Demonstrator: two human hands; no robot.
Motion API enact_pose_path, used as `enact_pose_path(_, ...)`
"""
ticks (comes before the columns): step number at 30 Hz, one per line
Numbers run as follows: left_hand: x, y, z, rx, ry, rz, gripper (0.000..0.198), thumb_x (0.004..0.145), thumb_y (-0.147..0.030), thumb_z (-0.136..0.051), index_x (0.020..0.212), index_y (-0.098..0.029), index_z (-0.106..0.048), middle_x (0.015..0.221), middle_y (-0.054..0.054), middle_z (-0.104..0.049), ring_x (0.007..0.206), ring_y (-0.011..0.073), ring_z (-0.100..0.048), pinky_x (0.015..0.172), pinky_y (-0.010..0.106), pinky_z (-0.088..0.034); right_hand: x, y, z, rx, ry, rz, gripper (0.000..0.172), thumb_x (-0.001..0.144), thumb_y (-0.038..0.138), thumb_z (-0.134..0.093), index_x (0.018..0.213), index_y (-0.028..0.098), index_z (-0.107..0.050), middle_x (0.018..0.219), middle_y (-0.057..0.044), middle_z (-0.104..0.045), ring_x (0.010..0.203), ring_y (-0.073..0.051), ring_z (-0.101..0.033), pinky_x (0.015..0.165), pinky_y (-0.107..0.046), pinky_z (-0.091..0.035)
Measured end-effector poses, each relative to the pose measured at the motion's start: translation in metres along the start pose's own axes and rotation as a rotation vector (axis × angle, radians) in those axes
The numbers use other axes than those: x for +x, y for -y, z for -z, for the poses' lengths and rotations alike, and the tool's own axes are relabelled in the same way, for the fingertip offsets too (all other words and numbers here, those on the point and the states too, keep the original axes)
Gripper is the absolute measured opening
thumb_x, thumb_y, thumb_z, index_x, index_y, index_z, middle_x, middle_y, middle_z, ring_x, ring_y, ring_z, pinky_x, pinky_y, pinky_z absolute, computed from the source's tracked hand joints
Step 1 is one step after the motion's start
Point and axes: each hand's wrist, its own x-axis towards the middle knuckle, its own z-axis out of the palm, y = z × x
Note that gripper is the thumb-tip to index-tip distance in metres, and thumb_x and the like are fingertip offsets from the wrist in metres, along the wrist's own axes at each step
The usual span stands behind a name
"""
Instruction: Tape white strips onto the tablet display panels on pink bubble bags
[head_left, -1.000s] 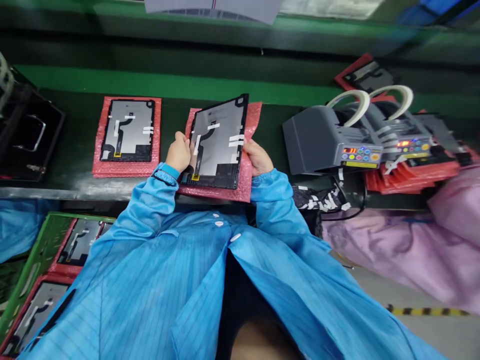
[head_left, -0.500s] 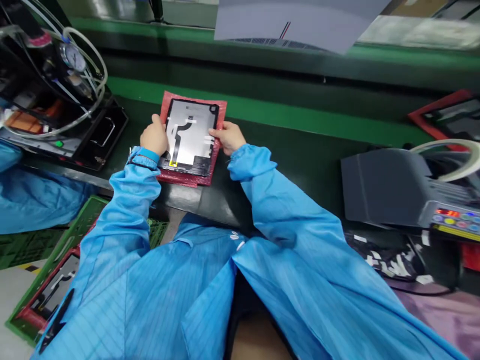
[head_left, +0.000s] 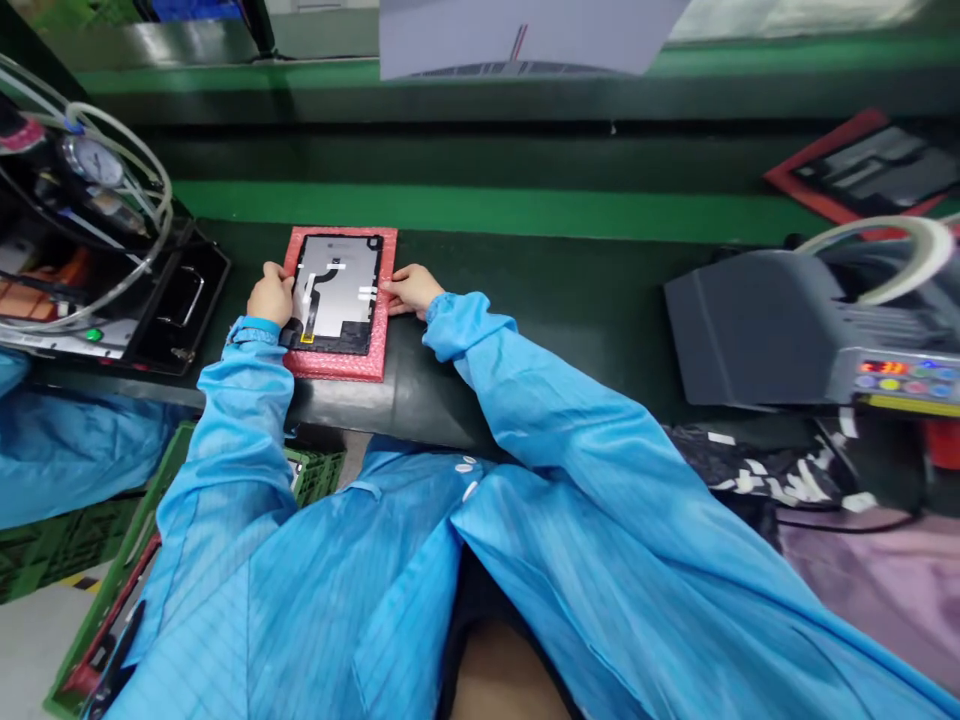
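My left hand point(head_left: 271, 297) and right hand point(head_left: 415, 290) clasp red bubble wrap point(head_left: 337, 368) either side of a silver-and-black rectangular panel point(head_left: 343, 298), long axis pointing away, yellow-marked end nearest me.

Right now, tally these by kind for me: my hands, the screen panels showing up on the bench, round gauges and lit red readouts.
Hands: 2 (left hand, right hand)
Panels: 2 (near panel between the hands, far panel at the upper right)
Round gauges: 1 (dial gauge)
Red readouts: 1 (lit readout)
Total: 6
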Motion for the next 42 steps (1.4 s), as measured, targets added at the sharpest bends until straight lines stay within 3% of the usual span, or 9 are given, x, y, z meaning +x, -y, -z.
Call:
enact_pose_path(7, -0.058, -0.052, 0.014, 0.169, -0.270, -0.236, 0.055, 0.083, -0.027, -0.065, 0.131, -0.002, -0.053, 0.132, 0.028, -0.054, 0.127, 0.0437, -0.048, 0.104, 0.057, -0.044, -0.118, -0.055, 0.108, 0.152, 0.044, 0.284, 0.017, 0.077, 0.017, -0.076, 0.082, 0.014, -0.059, 0.061, 0.004, -0.062, 0.054, -0.006, -0.060, 0.055, -0.016, -0.051)
enact_pose_path(11, -0.099, -0.102, -0.016, 0.014, -0.202, -0.895, 0.047, 0.088, -0.038, -0.057, 0.122, -0.006, -0.057, 0.121, 0.024, -0.060, 0.116, 0.0379, -0.054, 0.104, 0.053, -0.043, -0.189, -0.132, 0.188, 0.364, -0.590, 0.281, 0.033, 0.069, 0.041, -0.082, 0.070, 0.016, -0.060, 0.050, 0.006, -0.056, 0.044, -0.005, -0.052, 0.047, -0.016, -0.045)
enact_pose_path(14, -0.126, -0.151, -0.045, -0.017, -0.048, -1.114, 0.037, 0.090, -0.036, -0.053, 0.118, -0.012, -0.057, 0.116, 0.018, -0.063, 0.110, 0.0334, -0.058, 0.100, 0.048, -0.046, -0.221, -0.170, 0.238, 0.502, -1.083, 0.218, 0.031, 0.084, 0.037, -0.069, 0.066, 0.016, -0.055, 0.047, 0.006, -0.050, 0.038, -0.004, -0.045, 0.039, -0.014, -0.034)
enact_pose_path(18, -0.152, -0.217, -0.073, 0.063, 0.176, -1.162, 0.031, 0.091, -0.028, -0.056, 0.119, -0.014, -0.058, 0.119, 0.016, -0.063, 0.111, 0.0314, -0.061, 0.098, 0.046, -0.050, -0.233, -0.176, 0.275, 0.651, -1.200, 0.144, 0.028, 0.094, 0.032, -0.055, 0.072, 0.016, -0.055, 0.054, 0.004, -0.056, 0.042, -0.004, -0.049, 0.040, -0.014, -0.035)
enact_pose_path(22, -0.160, -0.257, -0.094, 0.160, 0.349, -1.126, 0.033, 0.094, -0.026, -0.056, 0.124, -0.013, -0.057, 0.124, 0.016, -0.061, 0.112, 0.0307, -0.063, 0.097, 0.044, -0.051, -0.222, -0.165, 0.286, 0.704, -1.111, 0.151, 0.026, 0.090, 0.034, -0.063, 0.073, 0.015, -0.056, 0.058, 0.003, -0.059, 0.046, -0.004, -0.053, 0.040, -0.013, -0.036)
enact_pose_path(27, -0.138, -0.263, -0.115, 0.133, 0.411, -1.036, 0.027, 0.094, -0.024, -0.056, 0.118, -0.014, -0.061, 0.122, 0.015, -0.063, 0.111, 0.0280, -0.064, 0.096, 0.038, -0.051, -0.215, -0.167, 0.294, 0.559, -1.243, 0.228, 0.025, 0.083, 0.025, -0.066, 0.065, 0.017, -0.051, 0.053, 0.006, -0.051, 0.046, -0.004, -0.047, 0.042, -0.013, -0.032)
enact_pose_path(33, -0.100, -0.275, -0.131, 0.004, 0.338, -0.805, 0.015, 0.095, -0.026, -0.055, 0.102, -0.019, -0.066, 0.105, 0.011, -0.070, 0.105, 0.0264, -0.065, 0.087, 0.034, -0.049, -0.204, -0.150, 0.245, 0.144, -1.281, 0.513, 0.038, 0.082, 0.061, -0.057, 0.082, 0.024, -0.046, 0.060, 0.004, -0.054, 0.049, -0.010, -0.048, 0.049, -0.022, -0.039)
enact_pose_path(37, -0.091, -0.295, -0.141, -0.062, 0.311, -0.761, 0.015, 0.096, -0.029, -0.053, 0.096, -0.022, -0.066, 0.105, 0.009, -0.071, 0.104, 0.0261, -0.066, 0.081, 0.032, -0.046, -0.123, -0.092, 0.222, -0.060, -0.913, 0.568, 0.033, 0.089, 0.051, -0.051, 0.107, 0.025, -0.043, 0.081, -0.002, -0.067, 0.073, -0.015, -0.064, 0.070, -0.027, -0.051)
enact_pose_path(42, -0.083, -0.299, -0.146, -0.205, 0.379, -0.744, 0.011, 0.095, -0.026, -0.056, 0.092, -0.021, -0.066, 0.093, 0.006, -0.073, 0.094, 0.0216, -0.068, 0.075, 0.028, -0.045, 0.028, -0.015, 0.287, -0.454, -1.046, 0.276, 0.057, 0.087, 0.008, -0.047, 0.142, 0.010, -0.034, 0.122, -0.014, -0.064, 0.119, -0.020, -0.057, 0.104, -0.036, -0.042)
